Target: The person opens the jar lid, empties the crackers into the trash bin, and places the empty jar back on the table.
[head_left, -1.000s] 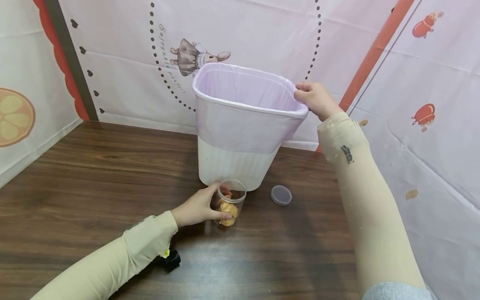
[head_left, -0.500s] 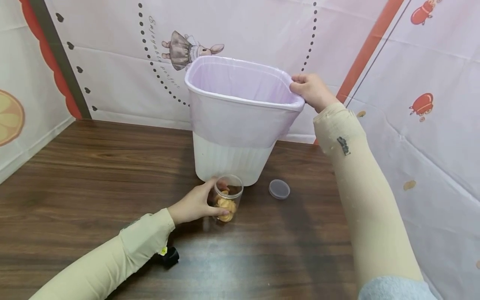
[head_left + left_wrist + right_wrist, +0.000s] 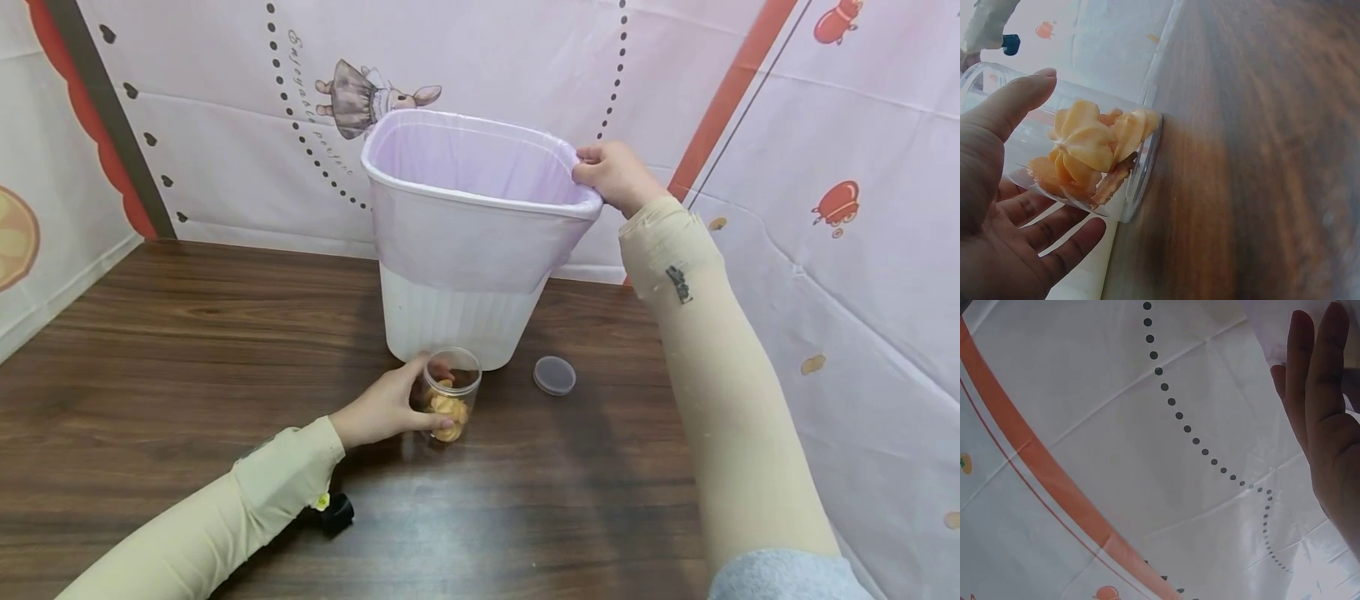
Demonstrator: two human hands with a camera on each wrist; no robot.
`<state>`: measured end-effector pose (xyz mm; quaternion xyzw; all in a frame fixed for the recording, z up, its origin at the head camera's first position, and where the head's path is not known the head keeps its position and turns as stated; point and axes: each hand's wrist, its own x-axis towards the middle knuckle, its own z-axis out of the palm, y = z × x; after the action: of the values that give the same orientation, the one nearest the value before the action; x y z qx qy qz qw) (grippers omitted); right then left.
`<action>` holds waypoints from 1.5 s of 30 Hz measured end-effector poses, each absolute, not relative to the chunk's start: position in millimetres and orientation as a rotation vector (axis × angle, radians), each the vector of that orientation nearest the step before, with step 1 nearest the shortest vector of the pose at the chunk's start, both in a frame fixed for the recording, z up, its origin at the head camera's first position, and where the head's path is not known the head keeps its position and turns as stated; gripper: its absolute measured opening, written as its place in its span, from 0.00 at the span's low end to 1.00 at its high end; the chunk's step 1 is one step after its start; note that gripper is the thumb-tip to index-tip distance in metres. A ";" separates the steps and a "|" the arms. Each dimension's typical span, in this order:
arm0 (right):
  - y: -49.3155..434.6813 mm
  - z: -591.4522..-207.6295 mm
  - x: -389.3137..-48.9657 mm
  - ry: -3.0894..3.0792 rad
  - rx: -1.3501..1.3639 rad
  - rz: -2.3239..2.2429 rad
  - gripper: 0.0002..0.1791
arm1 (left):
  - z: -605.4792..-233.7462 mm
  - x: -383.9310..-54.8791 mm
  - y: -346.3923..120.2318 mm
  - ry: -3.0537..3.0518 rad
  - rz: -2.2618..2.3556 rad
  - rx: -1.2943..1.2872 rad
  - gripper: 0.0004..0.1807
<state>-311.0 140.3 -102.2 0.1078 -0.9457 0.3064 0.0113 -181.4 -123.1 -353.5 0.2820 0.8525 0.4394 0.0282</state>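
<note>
Left hand at nine o'clock of a clear, smooth-walled, round jar; gripping it, thumb on the near side, fingers round the far side. Jar upright on dark, streaky wood-grain tabletop, mouth uncovered, at six o'clock of the bin. Inside, low down: golden cookies, petal-fluted, matt. Bin: whitish, faintly ribbed, wider at top, rounded corners; thin crinkly lilac liner folded over the rim. Right hand holds that rim at two o'clock, thumb and fingers astride it. Flat, round, greyish lid at three o'clock of the jar.
</note>
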 end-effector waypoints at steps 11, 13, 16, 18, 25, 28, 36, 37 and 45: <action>138.6 -101.4 -311.0 -2.938 0.328 1.017 0.27 | -352.4 -183.0 -124.6 2.649 1.353 0.894 0.40; 138.3 -101.7 -311.3 -2.943 0.327 1.009 0.27 | -352.8 -183.6 -125.0 2.667 1.354 0.887 0.39; 137.7 -102.8 -312.1 -2.940 0.334 1.020 0.26 | -351.7 -183.5 -125.3 2.682 1.378 0.872 0.37; 137.9 -103.9 -312.6 -2.939 0.337 1.020 0.26 | -350.6 -183.2 -125.4 2.691 1.393 0.869 0.36; 139.4 -106.0 -313.3 -2.943 0.340 1.028 0.26 | -346.0 -182.5 -127.0 2.727 1.394 0.894 0.34; 139.2 -106.0 -313.0 -2.947 0.333 1.034 0.27 | -344.5 -181.8 -126.9 2.735 1.393 0.912 0.34; 140.9 -105.4 -310.1 -2.934 0.339 1.047 0.27 | -339.5 -177.1 -124.2 2.685 1.434 0.964 0.33; 141.1 -105.3 -309.9 -2.932 0.341 1.050 0.27 | -338.3 -176.3 -124.2 2.679 1.441 0.960 0.33; 140.6 -104.0 -308.1 -2.927 0.333 1.056 0.27 | -331.5 -173.0 -124.6 2.659 1.455 0.954 0.32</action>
<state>-308.1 140.6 -104.0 0.1065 -0.9353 0.3374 0.0063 -173.0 -124.6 -331.5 0.3001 0.8366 0.4579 -0.0180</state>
